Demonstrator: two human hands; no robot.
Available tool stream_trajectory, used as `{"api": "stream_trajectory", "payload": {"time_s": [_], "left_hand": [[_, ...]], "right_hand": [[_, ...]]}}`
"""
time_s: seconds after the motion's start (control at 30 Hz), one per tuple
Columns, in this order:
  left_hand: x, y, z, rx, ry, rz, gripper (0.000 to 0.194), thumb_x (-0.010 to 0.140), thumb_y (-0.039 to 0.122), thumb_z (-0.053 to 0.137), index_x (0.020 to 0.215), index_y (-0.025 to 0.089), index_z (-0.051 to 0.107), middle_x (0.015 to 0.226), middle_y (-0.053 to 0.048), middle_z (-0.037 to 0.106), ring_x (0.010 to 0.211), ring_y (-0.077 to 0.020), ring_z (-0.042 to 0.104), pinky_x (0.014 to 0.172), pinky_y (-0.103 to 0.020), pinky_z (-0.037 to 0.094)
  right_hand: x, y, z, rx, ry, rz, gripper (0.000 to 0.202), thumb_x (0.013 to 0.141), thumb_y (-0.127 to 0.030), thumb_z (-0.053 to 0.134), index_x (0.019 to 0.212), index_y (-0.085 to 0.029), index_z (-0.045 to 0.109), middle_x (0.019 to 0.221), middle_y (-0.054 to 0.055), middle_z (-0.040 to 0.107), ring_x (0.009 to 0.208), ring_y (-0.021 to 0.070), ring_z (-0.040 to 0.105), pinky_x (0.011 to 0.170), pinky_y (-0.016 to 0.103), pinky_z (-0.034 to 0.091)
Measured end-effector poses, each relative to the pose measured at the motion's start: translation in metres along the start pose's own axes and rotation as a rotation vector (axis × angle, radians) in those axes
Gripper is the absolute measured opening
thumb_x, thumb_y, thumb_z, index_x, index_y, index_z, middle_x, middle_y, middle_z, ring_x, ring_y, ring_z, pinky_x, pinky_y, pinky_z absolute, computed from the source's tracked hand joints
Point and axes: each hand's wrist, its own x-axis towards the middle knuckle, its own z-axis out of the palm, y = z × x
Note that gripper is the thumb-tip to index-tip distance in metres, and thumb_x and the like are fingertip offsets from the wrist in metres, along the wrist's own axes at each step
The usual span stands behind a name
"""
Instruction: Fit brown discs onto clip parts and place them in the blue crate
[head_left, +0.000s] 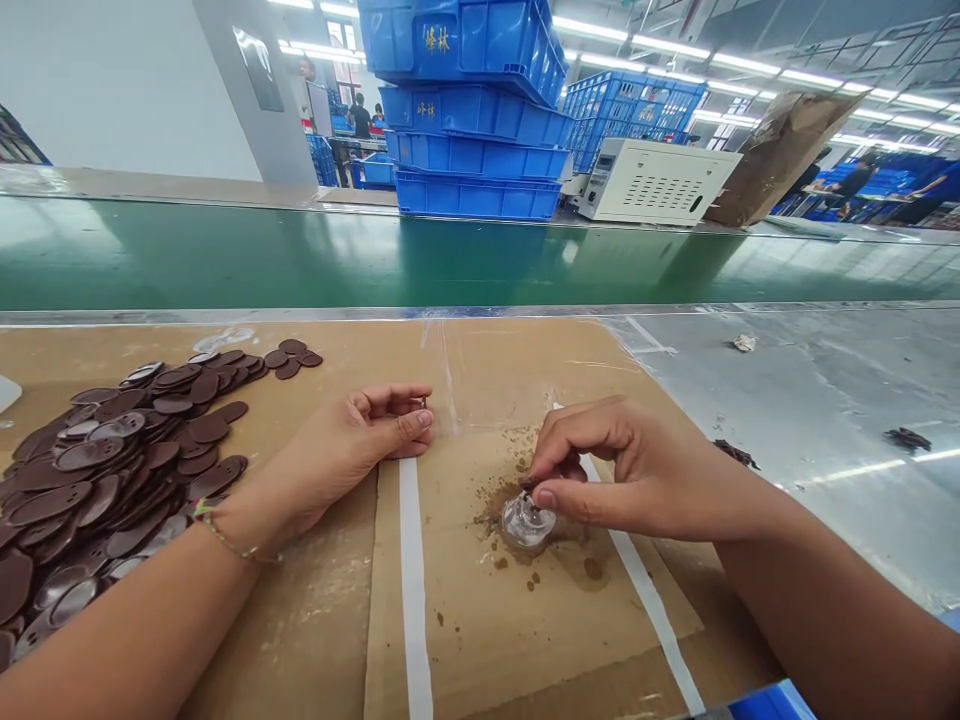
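Note:
My left hand (386, 425) is above the cardboard near the top of the left white tape strip, its thumb and fingers pinched on a small thing I cannot make out. My right hand (607, 465) pinches a small dark brown piece (528, 483) just over a small clear round dish (527, 522). The dish stands on the stained cardboard sheet (480, 620) between two white tape strips. A large heap of flat brown oval pieces (112, 455) lies at the left, beyond my left forearm. A few more ovals (292, 357) lie at the heap's far right end.
A green conveyor belt (300, 260) runs across behind the table. Beyond it stand stacked blue crates (480, 195), a beige metal box (656, 185) and a brown sheet (780, 150). Dark scraps (907, 439) lie on the grey surface at right. People are far back.

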Motion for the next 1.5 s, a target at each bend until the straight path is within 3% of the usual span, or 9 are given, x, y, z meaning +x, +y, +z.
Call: {"api": "stream_trajectory", "payload": {"time_s": [0.67, 0.87, 1.2, 1.5], "left_hand": [[-0.0009, 0.0028, 0.0007, 0.045, -0.014, -0.023, 0.051, 0.074, 0.039, 0.077, 0.118, 0.021, 0.061, 0.106, -0.001, 0.069, 0.084, -0.0098, 0.064, 0.080, -0.020, 0.055], [-0.0002, 0.0031, 0.0004, 0.045, -0.023, -0.024, 0.050, 0.073, 0.041, 0.077, 0.117, 0.022, 0.062, 0.106, -0.001, 0.069, 0.085, -0.0097, 0.063, 0.079, -0.019, 0.054], [-0.0008, 0.0002, -0.0018, 0.057, -0.040, -0.006, 0.054, 0.073, 0.044, 0.077, 0.119, 0.022, 0.061, 0.109, -0.002, 0.067, 0.091, -0.0117, 0.063, 0.084, -0.023, 0.053], [-0.0023, 0.0036, 0.0003, 0.052, -0.017, -0.029, 0.053, 0.073, 0.041, 0.078, 0.119, 0.021, 0.061, 0.107, -0.002, 0.068, 0.086, -0.0109, 0.063, 0.081, -0.022, 0.053]], "right_hand": [[-0.0014, -0.0048, 0.0033, 0.019, 0.017, 0.034, 0.011, 0.082, -0.026, 0.067, 0.079, -0.016, 0.071, 0.072, 0.004, 0.068, 0.063, 0.0155, 0.061, 0.056, 0.025, 0.046], [-0.0034, -0.0041, 0.0007, 0.044, 0.135, 0.017, 0.007, 0.081, -0.022, 0.067, 0.078, -0.018, 0.070, 0.073, 0.002, 0.067, 0.066, 0.0162, 0.061, 0.058, 0.026, 0.045], [-0.0045, -0.0023, 0.0004, -0.006, 0.039, 0.058, 0.006, 0.079, -0.021, 0.065, 0.074, -0.019, 0.068, 0.062, -0.002, 0.059, 0.056, 0.0123, 0.052, 0.054, 0.025, 0.041], [-0.0045, -0.0038, 0.0006, -0.034, 0.033, 0.045, 0.005, 0.077, -0.019, 0.067, 0.074, -0.017, 0.069, 0.066, -0.001, 0.063, 0.059, 0.0126, 0.057, 0.057, 0.025, 0.044]]}}
